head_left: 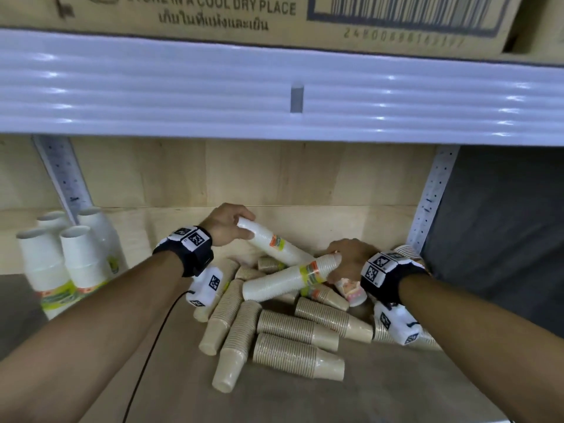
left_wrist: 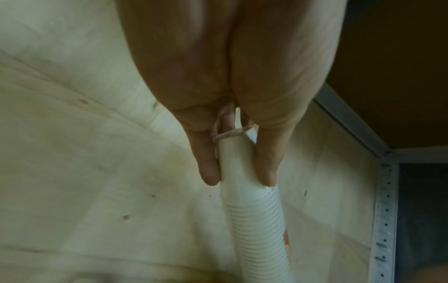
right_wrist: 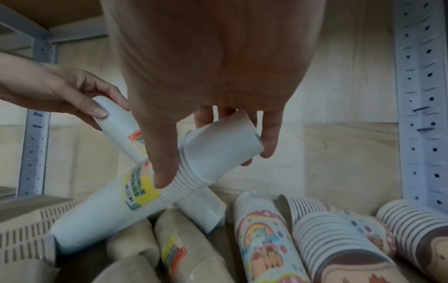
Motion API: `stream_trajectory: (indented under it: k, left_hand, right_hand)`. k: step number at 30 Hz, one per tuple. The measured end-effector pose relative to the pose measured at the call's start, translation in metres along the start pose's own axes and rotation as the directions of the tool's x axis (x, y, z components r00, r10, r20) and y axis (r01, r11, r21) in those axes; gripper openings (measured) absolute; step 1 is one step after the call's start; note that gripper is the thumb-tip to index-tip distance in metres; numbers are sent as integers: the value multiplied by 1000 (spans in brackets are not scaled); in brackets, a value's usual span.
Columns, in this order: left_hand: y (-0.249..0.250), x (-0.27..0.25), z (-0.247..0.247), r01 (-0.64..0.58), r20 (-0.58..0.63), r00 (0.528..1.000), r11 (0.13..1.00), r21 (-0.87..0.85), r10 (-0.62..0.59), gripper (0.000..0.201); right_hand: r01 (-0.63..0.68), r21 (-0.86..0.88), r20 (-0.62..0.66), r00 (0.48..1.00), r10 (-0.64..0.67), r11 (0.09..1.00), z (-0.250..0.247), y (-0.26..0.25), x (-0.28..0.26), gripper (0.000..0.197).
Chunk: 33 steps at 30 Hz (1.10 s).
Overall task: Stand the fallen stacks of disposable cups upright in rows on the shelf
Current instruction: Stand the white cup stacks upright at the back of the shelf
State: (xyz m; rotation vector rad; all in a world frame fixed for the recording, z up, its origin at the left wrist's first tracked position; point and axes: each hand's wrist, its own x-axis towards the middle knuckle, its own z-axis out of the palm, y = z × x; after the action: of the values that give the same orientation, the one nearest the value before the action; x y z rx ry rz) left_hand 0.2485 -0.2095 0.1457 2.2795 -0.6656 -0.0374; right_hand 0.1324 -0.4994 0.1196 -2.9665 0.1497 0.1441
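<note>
Two white cup stacks lie crossed on top of a pile on the wooden shelf (head_left: pixel 351 221). My left hand (head_left: pixel 247 225) grips the narrow end of the rear white stack (head_left: pixel 271 244); in the left wrist view its fingers (left_wrist: pixel 211 172) pinch that stack (left_wrist: pixel 254 220). My right hand (head_left: pixel 337 264) curls round the end of the front white stack (head_left: pixel 287 280), thumb and fingers on either side of the stack (right_wrist: pixel 218 145). Several brown stacks (head_left: pixel 283 328) lie fallen beneath. Several white stacks (head_left: pixel 76 261) stand upright at the left.
Printed cup stacks (right_wrist: pixel 264 239) lie at the right beside a perforated metal upright (head_left: pixel 433 193). A white shelf edge (head_left: pixel 274 96) with a cardboard box (head_left: pixel 213 13) overhangs above. A slotted basket (right_wrist: pixel 26 222) sits left of the pile. A black cable (head_left: pixel 152 346) trails from my left wrist.
</note>
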Motion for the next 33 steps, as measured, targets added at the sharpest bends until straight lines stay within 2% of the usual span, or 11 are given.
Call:
stream_trajectory:
  k: [5,11,14,17,24,33]
  left_hand:
    - [36,-18,-25,-67,-115,991,997,-36,62,27]
    - [75,-55,-69,-54,-247,968,998,-12,50,31]
    - [89,-78,-97,-37,-288,955,993,114,69,34]
    - [98,-103,-126,0,-272,960,978,209,58,39]
    - [102,-162,-166,190,-210,970,929,319,-126,42]
    - [60,-230,-190,371,-184,926,881,292,-329,33]
  right_hand:
    - [20,-4,-57,998,-20,1000,-36,-31,-29,64]
    - [205,39,-118,973,-199,978,-71,-77,-46,53]
    - [279,99,-176,950,-259,955,-87,-105,-50,47]
    - [359,112,-214,919,-330,927,-99,-137,-54,46]
    - [507,128,-268,845,-463,852,-106,-208,-68,45]
    - [643,141,-203,763,-614,753,-78,-294,-83,47]
